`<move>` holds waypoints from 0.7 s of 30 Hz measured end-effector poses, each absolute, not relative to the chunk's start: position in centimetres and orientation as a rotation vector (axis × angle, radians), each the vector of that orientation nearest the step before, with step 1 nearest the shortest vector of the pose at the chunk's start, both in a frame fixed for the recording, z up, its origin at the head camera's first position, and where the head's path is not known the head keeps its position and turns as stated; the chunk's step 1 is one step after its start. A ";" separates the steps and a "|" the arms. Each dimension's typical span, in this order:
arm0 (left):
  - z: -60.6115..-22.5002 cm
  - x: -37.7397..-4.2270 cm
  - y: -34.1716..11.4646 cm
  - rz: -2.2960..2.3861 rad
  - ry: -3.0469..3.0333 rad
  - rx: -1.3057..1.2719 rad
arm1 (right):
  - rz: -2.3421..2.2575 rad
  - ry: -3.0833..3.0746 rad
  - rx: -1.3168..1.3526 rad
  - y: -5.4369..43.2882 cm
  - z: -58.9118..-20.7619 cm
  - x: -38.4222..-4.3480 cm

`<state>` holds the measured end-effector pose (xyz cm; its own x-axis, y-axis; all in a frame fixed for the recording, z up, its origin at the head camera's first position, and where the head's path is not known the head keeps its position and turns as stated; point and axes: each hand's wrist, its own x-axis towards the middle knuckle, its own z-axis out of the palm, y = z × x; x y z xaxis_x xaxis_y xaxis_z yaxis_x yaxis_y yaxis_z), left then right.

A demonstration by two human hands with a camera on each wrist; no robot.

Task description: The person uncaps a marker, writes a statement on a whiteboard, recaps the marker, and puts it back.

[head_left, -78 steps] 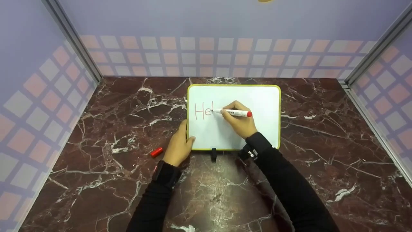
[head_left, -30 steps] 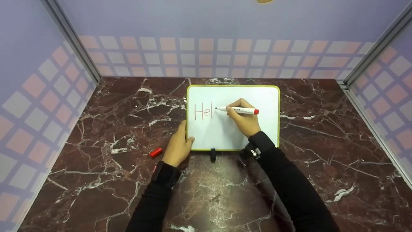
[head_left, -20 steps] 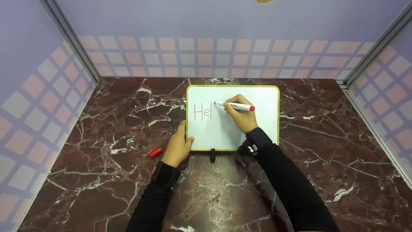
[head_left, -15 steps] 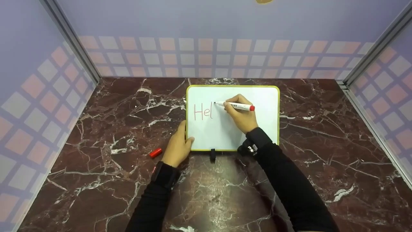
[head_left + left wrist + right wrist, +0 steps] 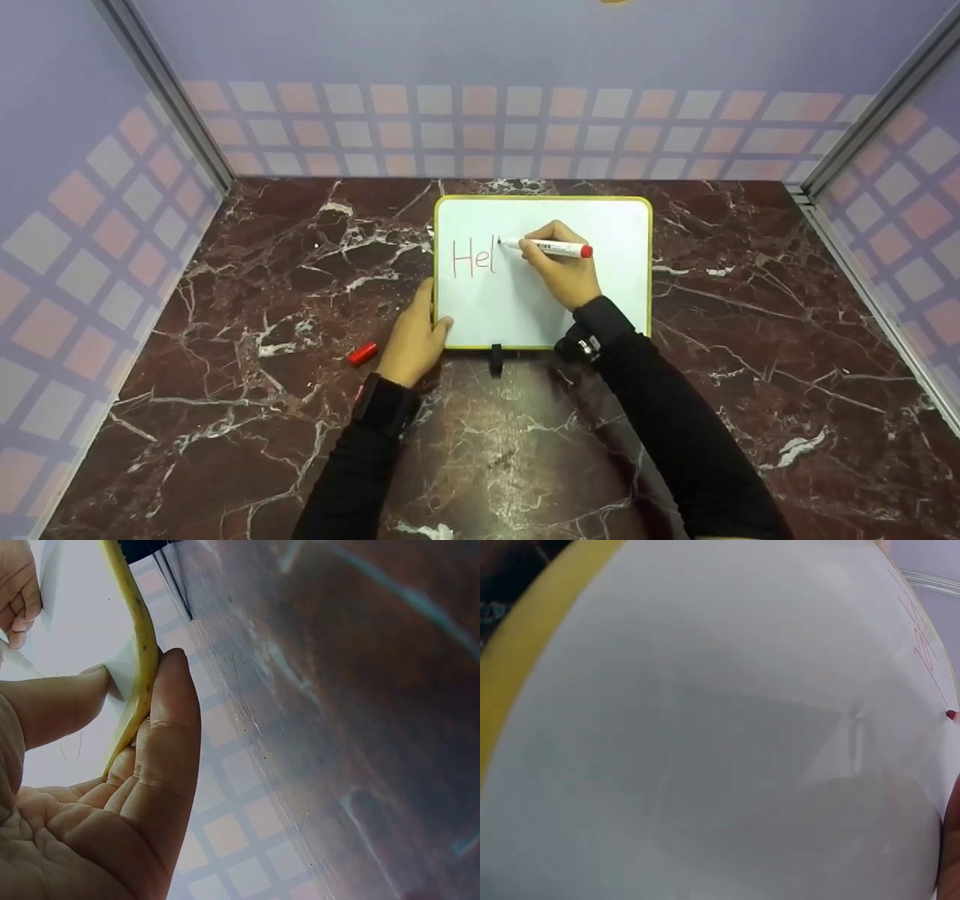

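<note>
A small whiteboard (image 5: 525, 315) with a yellow frame stands propped up, bearing the red letters "Hel" (image 5: 474, 257). My left hand (image 5: 415, 337) grips its lower left edge; in the left wrist view the thumb (image 5: 64, 705) is on the white face and the fingers wrap behind the yellow rim (image 5: 142, 645). My right hand (image 5: 562, 266) pinches a white marker (image 5: 551, 247) with a red end, its tip at the top of the "l". The right wrist view shows mostly the board's face (image 5: 742, 727), with the marker tip (image 5: 951, 715) at the right edge.
A red marker cap (image 5: 364, 353) lies on the dark red marbled table (image 5: 247, 420), left of my left hand. Below the board's bottom edge a black stand foot (image 5: 496, 360) juts out. Purple walls with pink and white squares (image 5: 480, 131) enclose the back and sides.
Since the earliest frame the "l" has been lengthened downward. The marker then shifted right off the stroke and back up to its top. My left hand has stayed in place.
</note>
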<state>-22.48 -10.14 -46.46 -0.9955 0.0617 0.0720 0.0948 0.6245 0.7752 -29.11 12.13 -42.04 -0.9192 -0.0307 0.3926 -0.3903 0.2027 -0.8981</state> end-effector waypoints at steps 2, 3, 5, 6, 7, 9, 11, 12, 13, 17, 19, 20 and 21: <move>-46.5 -22.5 -10.1 -1.329 -2.799 -0.140 | 1.778 -2.204 0.408 12.1 -41.4 -28.4; -46.5 -22.5 -10.1 -1.326 -2.800 -0.141 | 1.786 -2.208 0.414 12.0 -41.1 -28.0; -46.6 -22.5 -10.2 -1.321 -2.800 -0.143 | 1.803 -2.213 0.428 12.0 -40.6 -27.4; -46.6 -22.5 -10.2 -1.324 -2.800 -0.141 | 1.811 -2.214 0.435 12.0 -40.7 -27.4; -46.6 -22.5 -10.2 -1.326 -2.800 -0.138 | 1.809 -2.222 0.433 12.0 -40.7 -27.4; -46.5 -22.5 -10.2 -1.335 -2.794 -0.136 | 1.799 -2.236 0.436 12.1 -40.8 -27.3; -46.5 -22.5 -10.2 -1.338 -2.791 -0.137 | 1.786 -2.247 0.441 12.1 -41.0 -27.2; -46.5 -22.5 -10.1 -1.340 -2.789 -0.139 | 1.779 -2.252 0.443 12.2 -41.0 -27.1; -46.5 -22.5 -10.1 -1.340 -2.787 -0.142 | 1.774 -2.256 0.445 12.2 -41.1 -27.1; -46.5 -22.5 -10.1 -1.345 -2.786 -0.142 | 1.780 -2.261 0.461 12.3 -41.2 -26.8; -46.5 -22.5 -10.1 -1.348 -2.786 -0.142 | 1.774 -2.271 0.467 12.4 -41.2 -26.7; -46.5 -22.4 -10.1 -1.349 -2.787 -0.143 | 1.768 -2.277 0.470 12.4 -41.2 -26.6; -46.5 -22.4 -10.1 -1.349 -2.789 -0.143 | 1.761 -2.284 0.474 12.4 -41.2 -26.5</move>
<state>-22.44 -10.13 -46.46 -0.9949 0.0652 0.0765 0.1005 0.6177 0.7800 -26.49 12.41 -41.23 -0.9242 -0.1199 0.3627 -0.3813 0.2308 -0.8952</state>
